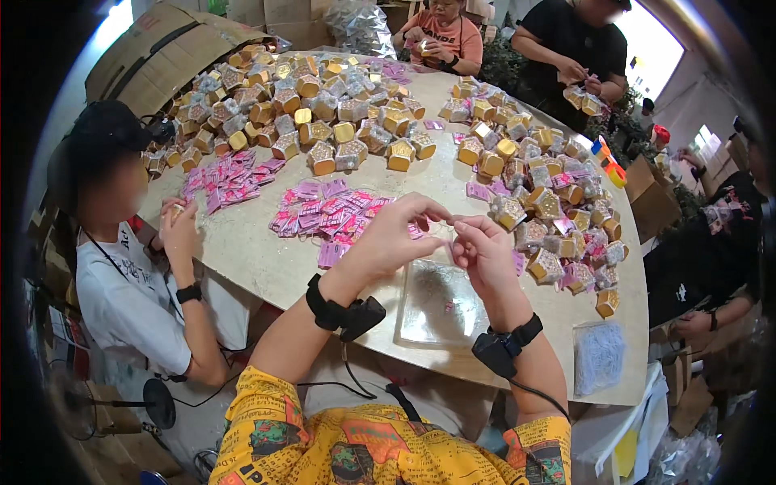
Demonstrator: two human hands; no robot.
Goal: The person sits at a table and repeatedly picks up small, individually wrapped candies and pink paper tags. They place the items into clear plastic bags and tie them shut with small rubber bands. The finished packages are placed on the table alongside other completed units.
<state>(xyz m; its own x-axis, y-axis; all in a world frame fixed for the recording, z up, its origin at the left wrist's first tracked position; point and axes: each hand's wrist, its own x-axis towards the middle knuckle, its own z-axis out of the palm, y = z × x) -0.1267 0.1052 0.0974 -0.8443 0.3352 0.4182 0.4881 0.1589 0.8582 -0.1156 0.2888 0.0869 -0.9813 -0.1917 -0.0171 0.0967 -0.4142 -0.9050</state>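
Observation:
My left hand (404, 234) and my right hand (483, 252) meet over the near middle of the table, fingertips almost touching. Both are closed in a pinch; whatever lies between the fingers is too small or thin to make out. Below them is a shallow clear plastic tray (416, 327) with a tiny pink scrap (449, 306) in it. Just left of my left hand lies a heap of pink printed tags (327, 214). Right of my right hand spreads a pile of gold faceted boxes (546, 202), some in clear wrap, with pink tags among them.
A larger pile of gold boxes (323, 109) covers the table's far left, with more pink tags (226, 179) before it. A bag of thin white strands (600, 358) lies at the near right edge. Rolls of coloured tape (614, 172) sit farther back. Co-workers surround the table (275, 267).

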